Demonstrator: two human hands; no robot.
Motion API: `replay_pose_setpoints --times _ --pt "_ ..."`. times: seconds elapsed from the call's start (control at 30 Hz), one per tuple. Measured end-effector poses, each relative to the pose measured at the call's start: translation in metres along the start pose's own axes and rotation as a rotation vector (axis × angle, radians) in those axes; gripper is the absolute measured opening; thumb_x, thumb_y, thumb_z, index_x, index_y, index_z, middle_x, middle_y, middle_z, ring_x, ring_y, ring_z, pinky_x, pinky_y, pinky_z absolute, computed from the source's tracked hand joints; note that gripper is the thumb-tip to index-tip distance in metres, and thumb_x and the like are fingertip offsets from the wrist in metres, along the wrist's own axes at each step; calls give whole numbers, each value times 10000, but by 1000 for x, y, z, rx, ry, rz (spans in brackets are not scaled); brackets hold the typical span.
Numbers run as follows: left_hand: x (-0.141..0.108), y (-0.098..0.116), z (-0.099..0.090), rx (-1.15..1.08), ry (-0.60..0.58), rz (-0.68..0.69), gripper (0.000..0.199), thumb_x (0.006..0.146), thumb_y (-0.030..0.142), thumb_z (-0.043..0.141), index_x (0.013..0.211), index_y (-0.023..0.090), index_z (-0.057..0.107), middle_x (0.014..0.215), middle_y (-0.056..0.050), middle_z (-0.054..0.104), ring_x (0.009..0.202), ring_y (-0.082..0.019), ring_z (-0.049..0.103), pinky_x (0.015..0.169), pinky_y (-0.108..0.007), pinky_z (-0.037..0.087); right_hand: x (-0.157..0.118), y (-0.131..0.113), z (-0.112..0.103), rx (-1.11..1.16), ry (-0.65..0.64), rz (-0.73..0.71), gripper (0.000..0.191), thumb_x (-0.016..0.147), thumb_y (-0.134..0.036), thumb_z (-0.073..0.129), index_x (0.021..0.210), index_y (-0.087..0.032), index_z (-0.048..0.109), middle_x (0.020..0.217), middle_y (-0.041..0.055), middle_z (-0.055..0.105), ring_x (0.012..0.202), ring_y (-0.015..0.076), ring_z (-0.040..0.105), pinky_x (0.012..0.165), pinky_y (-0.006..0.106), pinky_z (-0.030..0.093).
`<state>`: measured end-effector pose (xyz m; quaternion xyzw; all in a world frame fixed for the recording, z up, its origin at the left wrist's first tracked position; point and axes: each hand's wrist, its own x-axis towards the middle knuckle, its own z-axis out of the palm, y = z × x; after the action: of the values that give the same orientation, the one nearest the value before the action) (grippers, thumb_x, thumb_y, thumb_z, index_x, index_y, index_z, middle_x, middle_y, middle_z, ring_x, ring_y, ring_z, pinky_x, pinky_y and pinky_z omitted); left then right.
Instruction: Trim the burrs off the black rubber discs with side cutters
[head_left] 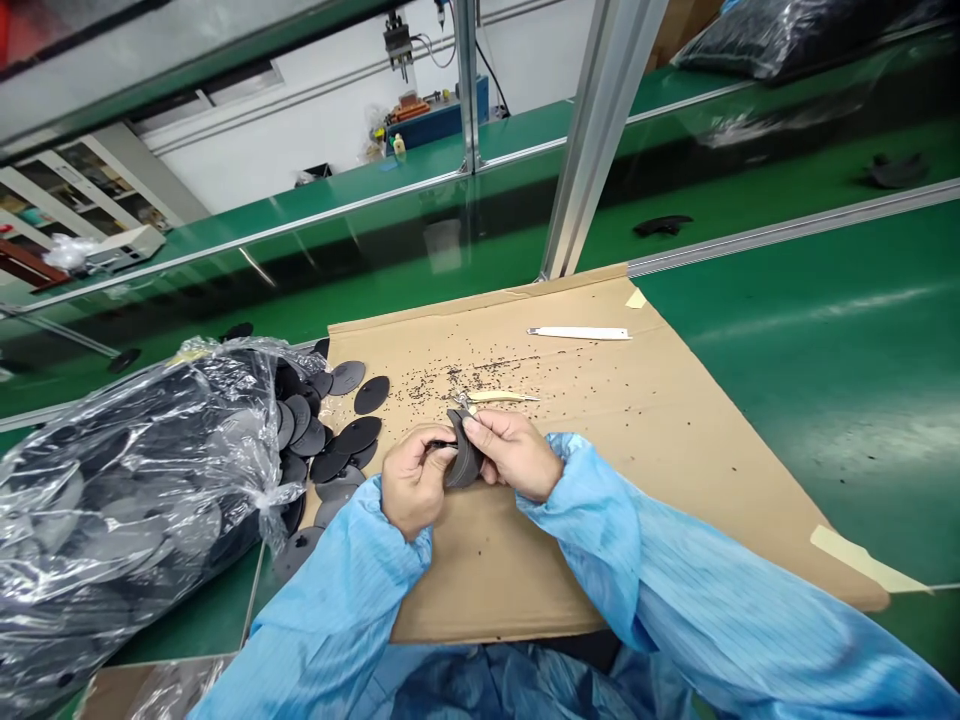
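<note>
A dark grey, curved disc-like piece is held upright between both hands, above the brown cardboard sheet. My left hand pinches its left side with thumb and fingers. At its upper right edge, my right hand grips it, thumb on the near face and fingers partly hidden behind. Just beyond the hands lies a pair of nippers with pale yellow handles, its metal head close to the piece. Small black bits are scattered around it.
Several dark oval discs lie at the cardboard's left edge, beside a large clear plastic bag full of similar discs. A white, blade-like tool rests farther back. A metal post stands behind the cardboard. Pale tape marks the right corner.
</note>
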<state>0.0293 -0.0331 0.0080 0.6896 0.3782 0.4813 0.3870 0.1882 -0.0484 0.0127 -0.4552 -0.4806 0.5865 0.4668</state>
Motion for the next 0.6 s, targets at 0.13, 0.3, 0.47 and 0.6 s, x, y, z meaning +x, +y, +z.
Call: replay_pose_setpoints --times 0.13,0.3,0.47,0.6 --pt "0 10 -3 69 -44 92 81 780 226 634 821 213 702 841 -76 681 832 -212 623 806 -324 479 -2 1 5 98 37 -4 480 756 -631 583 609 -194 449 382 -75 395 312 57 347 319 173 238" --pt "-3 9 1 19 5 -75 103 739 280 687 794 196 713 826 -78 678 800 -208 621 785 -309 484 -1 7 10 207 11 128 486 720 -680 566 671 -208 461 436 -71 376 330 76 289 319 215 199" --pt "2 0 14 -178 45 -310 192 752 340 676 792 153 664 775 -51 659 698 -151 592 672 -253 481 -6 6 18 -388 435 -232 413 908 -524 378 628 -220 386 582 8 451 534 138 399 505 267 294" --pt "6 -5 15 -239 -29 -336 245 748 385 687 834 157 654 826 -56 661 742 -150 594 709 -253 482 -9 1 14 -488 422 -304 350 951 -420 314 675 -220 391 613 15 472 551 149 406 541 283 288"
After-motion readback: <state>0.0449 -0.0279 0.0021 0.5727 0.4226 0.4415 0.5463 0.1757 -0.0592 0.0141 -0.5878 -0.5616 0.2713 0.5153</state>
